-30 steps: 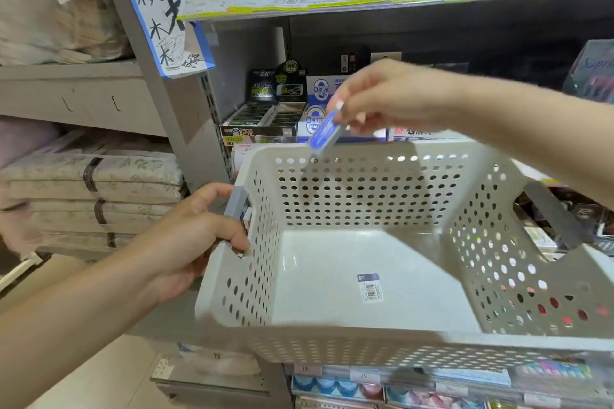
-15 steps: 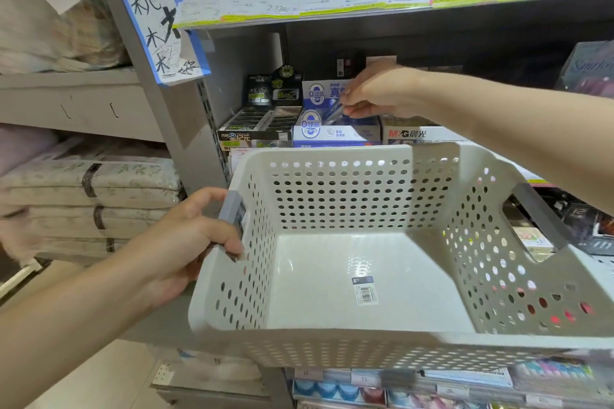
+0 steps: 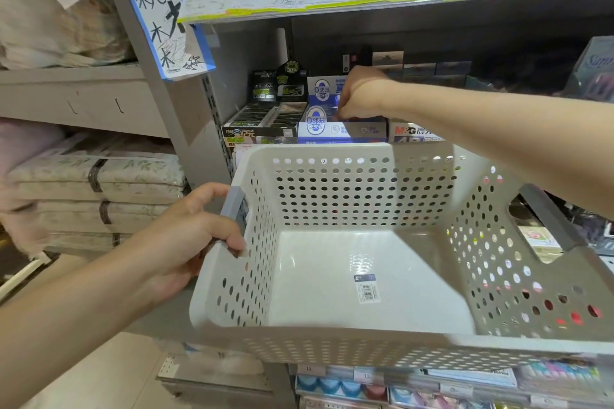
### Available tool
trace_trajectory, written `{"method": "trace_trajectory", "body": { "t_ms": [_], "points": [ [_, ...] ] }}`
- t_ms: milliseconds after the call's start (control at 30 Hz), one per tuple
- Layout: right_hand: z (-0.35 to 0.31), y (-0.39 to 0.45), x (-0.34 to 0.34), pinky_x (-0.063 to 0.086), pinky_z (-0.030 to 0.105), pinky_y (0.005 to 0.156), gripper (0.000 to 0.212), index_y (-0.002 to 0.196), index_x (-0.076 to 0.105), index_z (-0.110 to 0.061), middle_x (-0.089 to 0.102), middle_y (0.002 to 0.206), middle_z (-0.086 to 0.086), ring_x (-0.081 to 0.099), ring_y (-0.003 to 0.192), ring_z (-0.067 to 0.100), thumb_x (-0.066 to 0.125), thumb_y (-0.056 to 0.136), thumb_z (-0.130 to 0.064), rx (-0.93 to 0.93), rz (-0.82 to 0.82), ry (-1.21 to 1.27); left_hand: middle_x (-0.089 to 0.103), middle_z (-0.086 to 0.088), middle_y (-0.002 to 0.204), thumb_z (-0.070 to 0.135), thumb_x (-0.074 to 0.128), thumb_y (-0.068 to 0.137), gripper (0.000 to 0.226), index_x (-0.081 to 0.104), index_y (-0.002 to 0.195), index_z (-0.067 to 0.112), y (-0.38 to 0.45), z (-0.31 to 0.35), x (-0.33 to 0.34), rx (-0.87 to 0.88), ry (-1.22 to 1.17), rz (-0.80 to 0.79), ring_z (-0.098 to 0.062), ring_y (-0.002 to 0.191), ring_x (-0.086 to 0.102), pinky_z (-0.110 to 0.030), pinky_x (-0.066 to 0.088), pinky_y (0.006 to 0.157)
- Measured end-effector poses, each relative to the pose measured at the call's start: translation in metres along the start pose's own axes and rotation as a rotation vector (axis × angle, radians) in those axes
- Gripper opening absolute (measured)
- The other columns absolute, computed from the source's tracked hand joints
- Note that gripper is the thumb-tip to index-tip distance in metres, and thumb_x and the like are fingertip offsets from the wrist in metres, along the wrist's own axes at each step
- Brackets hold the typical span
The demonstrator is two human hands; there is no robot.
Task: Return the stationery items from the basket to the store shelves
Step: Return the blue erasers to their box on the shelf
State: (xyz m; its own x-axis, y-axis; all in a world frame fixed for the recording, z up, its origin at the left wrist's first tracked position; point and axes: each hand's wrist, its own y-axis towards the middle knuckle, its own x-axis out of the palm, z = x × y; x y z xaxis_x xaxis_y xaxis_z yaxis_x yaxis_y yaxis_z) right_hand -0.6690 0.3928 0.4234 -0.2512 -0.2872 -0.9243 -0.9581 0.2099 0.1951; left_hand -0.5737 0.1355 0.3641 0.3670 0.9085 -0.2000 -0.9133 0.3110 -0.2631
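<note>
While my right hand is down in the display box, the stock reads as follows, left to right.

Left hand (image 3: 186, 239): fingers curled round the grey handle (image 3: 234, 206) on the basket's left wall, thumb over the top; it carries the whole load.

Basket (image 3: 332, 347): white, perforated, held level in front of the shelf (image 3: 365, 2). Floor bare except for a barcode sticker (image 3: 366, 287). No stationery left inside that I can see.

Black boxes (image 3: 262, 118): open trays at the shelf's left end, untouched.

Blue box (image 3: 342, 131): white-and-blue display carton, just right of the black ones and just behind the basket's far rim. This is the slot in use.

Right hand (image 3: 357, 95): reached over the basket, knuckles up, fingertips dipped into the top of the blue box. The fingers are bent downward, but the tips are hidden by the hand itself, so I cannot tell whether they pinch the item or have let it go. The item itself is not visible; I judge it to be in or at the mouth of that box.

M&G box (image 3: 412, 133): next carton to the right, partly behind my forearm.

Step in hand: shelving what looks like the last piece. Next move, as I judge it: loosen the fingers, lift the hand straight up clear of the carton edge without dragging neighbouring stock, keep the basket steady meanwhile.
</note>
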Motion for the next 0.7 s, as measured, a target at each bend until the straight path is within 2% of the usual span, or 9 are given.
{"method": "trace_trajectory", "body": {
  "t_ms": [200,300,467,600,700],
  "points": [
    [0.0,0.002,0.002,0.052,0.03,0.078,0.037,0.119,0.063,-0.01,0.066,0.116,0.009,0.063,0.1,0.026,0.064,0.086,-0.026,-0.049,0.005,-0.053,0.071,-0.019,0.08,-0.018,0.05,0.073,0.05,0.058,0.105,0.02,0.003,-0.001,0.0,-0.007,-0.016,-0.015,-0.035,0.068,0.064,-0.04,0.056,0.055],
    [0.002,0.002,0.002,0.05,0.027,0.074,0.036,0.119,0.064,-0.013,0.066,0.115,0.007,0.063,0.099,0.024,0.064,0.086,-0.026,-0.074,-0.037,-0.033,0.071,-0.019,0.079,-0.018,0.05,0.073,0.05,0.058,0.104,0.019,0.004,0.0,-0.001,-0.003,-0.018,-0.019,-0.034,0.069,0.063,-0.039,0.056,0.055],
    [0.002,-0.001,0.001,0.053,0.031,0.085,0.031,0.117,0.067,-0.015,0.066,0.117,0.006,0.062,0.101,0.023,0.06,0.089,-0.026,-0.101,-0.04,-0.049,0.071,-0.018,0.079,-0.019,0.05,0.073,0.048,0.059,0.102,0.019,0.005,-0.002,-0.001,-0.008,-0.013,-0.019,-0.033,0.066,0.064,-0.038,0.057,0.055],
    [0.005,-0.008,0.001,0.051,0.029,0.077,0.035,0.123,0.062,-0.015,0.065,0.117,0.007,0.062,0.099,0.023,0.051,0.094,-0.032,-0.147,-0.049,-0.063,0.069,-0.02,0.09,-0.018,0.052,0.072,0.05,0.058,0.104,0.02,0.006,-0.003,-0.002,-0.01,0.007,-0.005,-0.037,0.074,0.064,-0.047,0.054,0.068],
    [0.007,-0.017,0.001,0.045,0.031,0.085,0.046,0.137,0.048,-0.018,0.051,0.136,0.008,0.053,0.116,0.026,0.046,0.095,-0.036,-0.159,-0.005,-0.087,0.068,-0.021,0.093,-0.017,0.052,0.072,0.051,0.057,0.105,0.021,0.007,-0.003,-0.005,-0.007,0.017,0.002,-0.038,0.078,0.063,-0.053,0.052,0.075]
  ]
}}
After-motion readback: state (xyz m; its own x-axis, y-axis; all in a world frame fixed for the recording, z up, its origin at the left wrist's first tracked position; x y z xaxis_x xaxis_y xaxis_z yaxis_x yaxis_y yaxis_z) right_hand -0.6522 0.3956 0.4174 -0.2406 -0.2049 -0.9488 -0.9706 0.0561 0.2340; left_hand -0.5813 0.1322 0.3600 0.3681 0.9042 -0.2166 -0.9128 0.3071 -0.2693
